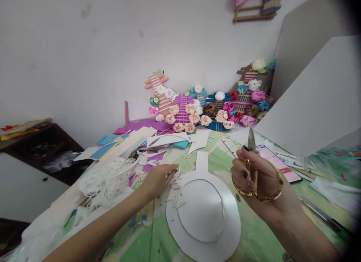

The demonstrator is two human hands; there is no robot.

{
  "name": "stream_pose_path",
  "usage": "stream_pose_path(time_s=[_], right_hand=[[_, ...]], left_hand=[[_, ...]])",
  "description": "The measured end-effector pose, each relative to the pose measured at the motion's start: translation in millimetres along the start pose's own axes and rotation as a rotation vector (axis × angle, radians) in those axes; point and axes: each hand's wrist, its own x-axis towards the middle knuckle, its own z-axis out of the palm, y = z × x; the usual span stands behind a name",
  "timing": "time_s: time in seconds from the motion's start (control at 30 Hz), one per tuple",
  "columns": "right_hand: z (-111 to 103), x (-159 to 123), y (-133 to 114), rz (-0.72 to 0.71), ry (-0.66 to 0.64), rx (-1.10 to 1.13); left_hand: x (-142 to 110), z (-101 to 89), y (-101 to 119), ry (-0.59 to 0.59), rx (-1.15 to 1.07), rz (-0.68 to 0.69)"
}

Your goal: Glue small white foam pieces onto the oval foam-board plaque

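Note:
A pair of gold-handled scissors point(252, 139) is in my right hand point(261, 177), fingers wrapped round the loops and blades pointing up. My left hand point(162, 179) is bent with its fingertips pressed together; what they hold, if anything, is too small to make out. Small white paper scraps point(175, 194) lie right below those fingertips. Between my hands lies a white guitar-shaped card cutout point(231, 220) with a narrow neck pointing away from me. On its round body rests a smaller white disc point(201, 213), with thin offcuts along its edge.
Decorated paper guitars with paper flowers point(184, 111) lean against the wall. A heap of white shredded strips point(104, 179) and coloured card offcuts point(107, 147) fill the left side. To the right are a phone point(278, 166), a cutter knife point(321, 213) and a large white board point(313, 100).

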Motion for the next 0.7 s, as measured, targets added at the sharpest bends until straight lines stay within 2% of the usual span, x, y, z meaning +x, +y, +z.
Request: stream_pose_path(time_s=[0.07, 0.2, 0.27, 0.33, 0.43, 0.57, 0.7], right_hand=[[-0.3, -1.7, -2.6, -0.013, -0.02, 0.002], [-0.2, -4.1, -5.4, -0.022, -0.045, 0.002], [0.3, -4.7, -4.9, -0.022, -0.04, -0.01], [0.8, -4.9, -3.6, -0.021, -0.031, -0.025], [1.4, -4.9, -1.8, -0.014, -0.023, -0.043], [1.5, -5.4, -1.4, -0.003, 0.004, -0.051], [1.2, -5.7, -2.0, -0.002, 0.002, -0.047]], left_hand=[[4.3, -7.2, -22.2, 0.046, 0.074, -0.066], [11.9, -21.9, -84.3, 0.056, 0.157, -0.136], [12.6, -26.2, -109.5, 0.031, 0.179, -0.129], [11.3, -26.3, -124.5, -0.022, 0.174, -0.077], [9.0, -18.8, -130.2, -0.088, 0.153, 0.008], [11.2, -8.0, -125.3, -0.119, 0.112, 0.069], [17.2, -11.1, -117.2, -0.104, 0.004, 0.057]])
